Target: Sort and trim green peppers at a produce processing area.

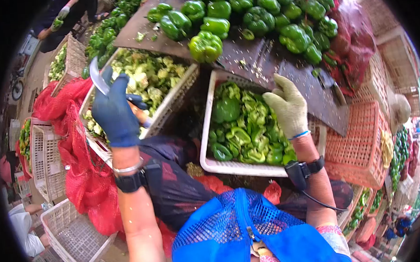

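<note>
Blue mesh vest [242, 223], left hand [115, 114] gripping knife [96, 77], blade pointing up-left, right hand [288, 106] over cut peppers [242, 129], grip unclear.

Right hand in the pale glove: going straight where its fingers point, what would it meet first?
The right hand would likely meet the dark board just past the rim of the white basket, before the whole peppers; depth is unclear.
</note>
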`<state>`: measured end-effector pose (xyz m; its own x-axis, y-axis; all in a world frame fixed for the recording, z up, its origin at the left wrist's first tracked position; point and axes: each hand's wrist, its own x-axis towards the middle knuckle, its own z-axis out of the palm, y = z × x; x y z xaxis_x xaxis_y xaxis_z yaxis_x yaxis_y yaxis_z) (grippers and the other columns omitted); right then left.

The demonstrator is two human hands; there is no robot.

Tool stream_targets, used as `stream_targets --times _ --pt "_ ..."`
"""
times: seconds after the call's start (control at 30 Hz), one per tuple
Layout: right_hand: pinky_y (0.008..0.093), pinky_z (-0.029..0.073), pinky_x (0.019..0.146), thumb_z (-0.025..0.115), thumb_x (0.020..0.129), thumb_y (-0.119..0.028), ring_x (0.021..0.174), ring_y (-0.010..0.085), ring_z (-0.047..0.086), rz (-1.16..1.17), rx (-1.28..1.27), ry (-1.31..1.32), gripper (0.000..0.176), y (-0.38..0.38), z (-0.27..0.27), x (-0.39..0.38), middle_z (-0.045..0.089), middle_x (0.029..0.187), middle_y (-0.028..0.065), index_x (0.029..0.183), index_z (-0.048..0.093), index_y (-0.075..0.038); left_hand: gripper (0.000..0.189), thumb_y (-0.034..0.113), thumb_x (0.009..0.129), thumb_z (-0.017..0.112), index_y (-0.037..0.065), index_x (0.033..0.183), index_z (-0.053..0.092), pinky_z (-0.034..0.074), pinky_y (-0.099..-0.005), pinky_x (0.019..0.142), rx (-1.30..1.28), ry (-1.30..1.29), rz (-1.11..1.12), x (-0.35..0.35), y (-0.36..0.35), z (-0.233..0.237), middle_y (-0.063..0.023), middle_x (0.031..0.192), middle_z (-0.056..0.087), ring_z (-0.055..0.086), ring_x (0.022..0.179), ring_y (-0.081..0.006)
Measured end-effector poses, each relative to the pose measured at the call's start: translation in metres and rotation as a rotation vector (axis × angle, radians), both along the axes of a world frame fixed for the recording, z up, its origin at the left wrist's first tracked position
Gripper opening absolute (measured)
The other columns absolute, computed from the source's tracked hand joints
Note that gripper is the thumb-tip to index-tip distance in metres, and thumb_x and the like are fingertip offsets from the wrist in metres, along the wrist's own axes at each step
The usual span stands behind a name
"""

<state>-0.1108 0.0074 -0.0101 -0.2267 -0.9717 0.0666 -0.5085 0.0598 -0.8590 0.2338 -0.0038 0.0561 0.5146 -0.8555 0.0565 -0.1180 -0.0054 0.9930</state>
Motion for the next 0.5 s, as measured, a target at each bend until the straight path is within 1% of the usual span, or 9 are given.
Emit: stream_targets --times 0.03,0.1,0.17,0.2,0.33,0.37,0.4,0.43,0.5 --pt "0.0353 0.055 0.094 0.082 0.077 -0.020 0.105 0.0252 0.068 0.045 -0.067 0.001 0.063 -0.018 -0.001 0.019 0.068 0.122 0.0170 0.133 0.063 -0.001 0.056 0.022 0.093 0.063 -0.006 0.140 0.051 0.051 -0.0305 0.044 -0.055 0.149 -0.026 -0.004 0.001 -0.002 -0.0177 0.096 0.068 0.066 0.057 -0.0194" --pt "0.0404 0.051 0.101 0.083 0.074 -0.023 0.116 0.0329 0.064 0.173 -0.297 0.308 0.069 -0.053 0.005 0.052 0.063 0.130 0.0203 0.136 0.059 -0.001 0.054 0.024 0.096 0.064 -0.005 0.140 0.052 0.055 -0.0326 0.047 -0.042 0.365 -0.054 -0.015 -0.001 -0.019 -0.0188 0.098 0.067 0.066 0.057 -0.0215" --pt "0.0452 0.048 0.105 0.084 0.071 -0.027 0.120 0.0397 0.059 0.246 -0.438 0.440 0.076 -0.089 0.013 0.087 0.060 0.131 0.0235 0.136 0.055 -0.001 0.053 0.027 0.099 0.063 -0.004 0.140 0.051 0.058 -0.0341 0.049 0.038 0.490 -0.084 -0.022 -0.004 -0.031 -0.0178 0.096 0.067 0.066 0.057 -0.0233" --pt "0.0474 0.050 0.101 0.085 0.069 -0.031 0.116 0.0408 0.060 0.242 -0.365 0.404 0.078 -0.106 0.016 0.103 0.061 0.125 0.0232 0.135 0.055 -0.003 0.054 0.029 0.100 0.062 -0.004 0.141 0.050 0.057 -0.0339 0.048 0.070 0.516 -0.141 -0.026 -0.005 -0.027 -0.0172 0.094 0.066 0.065 0.057 -0.0230" --pt "0.0491 0.054 0.092 0.085 0.067 -0.032 0.110 0.0414 0.063 0.296 -0.124 0.706 0.079 -0.145 0.000 0.148 0.061 0.122 0.0208 0.137 0.053 -0.017 0.052 0.029 0.099 0.057 -0.003 0.140 0.051 0.058 -0.0339 0.052 0.100 0.402 -0.262 -0.031 -0.016 -0.024 -0.0190 0.097 0.068 0.065 0.058 -0.0210" --pt "0.0481 0.055 0.091 0.084 0.067 -0.031 0.110 0.0405 0.064 0.236 -0.236 0.741 0.070 -0.152 -0.015 0.151 0.063 0.119 0.0202 0.131 0.058 -0.019 0.052 0.029 0.099 0.057 -0.004 0.139 0.052 0.058 -0.0329 0.051 0.129 0.415 -0.271 -0.033 -0.020 -0.019 -0.0188 0.096 0.068 0.065 0.058 -0.0207" --pt "0.0472 0.055 0.091 0.085 0.067 -0.031 0.108 0.0395 0.065 0.254 -0.238 0.684 0.068 -0.153 -0.018 0.145 0.064 0.116 0.0206 0.129 0.061 -0.017 0.053 0.030 0.098 0.057 -0.003 0.139 0.053 0.057 -0.0317 0.051 0.104 0.417 -0.282 -0.033 -0.023 -0.026 -0.0187 0.095 0.068 0.064 0.057 -0.0202" --pt "0.0463 0.056 0.091 0.085 0.066 -0.031 0.107 0.0385 0.066 0.269 -0.263 0.626 0.065 -0.158 -0.011 0.141 0.066 0.114 0.0210 0.127 0.065 -0.016 0.048 0.023 0.095 0.059 -0.007 0.133 0.058 0.054 -0.0320 0.047 0.087 0.451 -0.242 -0.036 -0.023 -0.024 -0.0192 0.093 0.068 0.065 0.056 -0.0209" --pt "0.0435 0.056 0.091 0.085 0.065 -0.033 0.105 0.0355 0.069 0.275 -0.284 0.516 0.068 -0.156 -0.005 0.121 0.069 0.112 0.0234 0.126 0.068 -0.009 0.048 0.024 0.095 0.063 -0.006 0.132 0.058 0.055 -0.0318 0.047 0.077 0.430 -0.270 -0.036 -0.023 -0.026 -0.0184 0.092 0.069 0.067 0.057 -0.0211"
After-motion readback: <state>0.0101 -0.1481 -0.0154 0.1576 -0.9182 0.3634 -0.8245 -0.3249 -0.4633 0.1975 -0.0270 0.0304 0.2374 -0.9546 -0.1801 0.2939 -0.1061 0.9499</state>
